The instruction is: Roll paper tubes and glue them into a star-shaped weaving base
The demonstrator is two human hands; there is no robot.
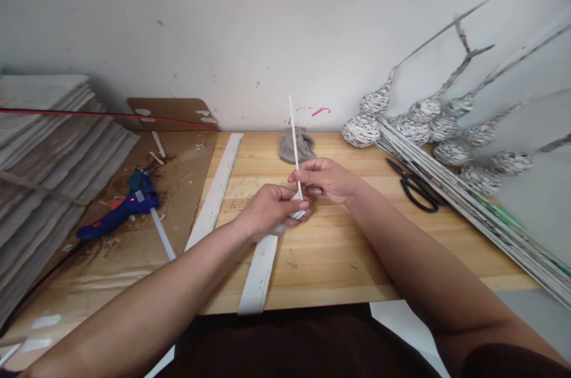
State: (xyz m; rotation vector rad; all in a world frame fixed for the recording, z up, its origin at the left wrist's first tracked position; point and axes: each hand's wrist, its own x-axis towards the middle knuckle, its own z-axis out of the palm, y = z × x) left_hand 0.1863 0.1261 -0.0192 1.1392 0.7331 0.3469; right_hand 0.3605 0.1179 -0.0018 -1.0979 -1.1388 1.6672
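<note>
A thin white stick rises at a slight tilt between my hands, above the middle of the wooden table. The thumb and fingers of my right hand are closed around its lower part. My left hand pinches a piece of white paper with small print at the stick's bottom end. Below that hand, a stack of white paper strips lies near the table's front edge. The fingers partly hide where stick and paper meet.
Left are another long row of white strips, a blue glue gun on cardboard and a stack of paper. A grey cloth lies behind my hands. Right are black scissors, paper rods and several woven gourd shapes.
</note>
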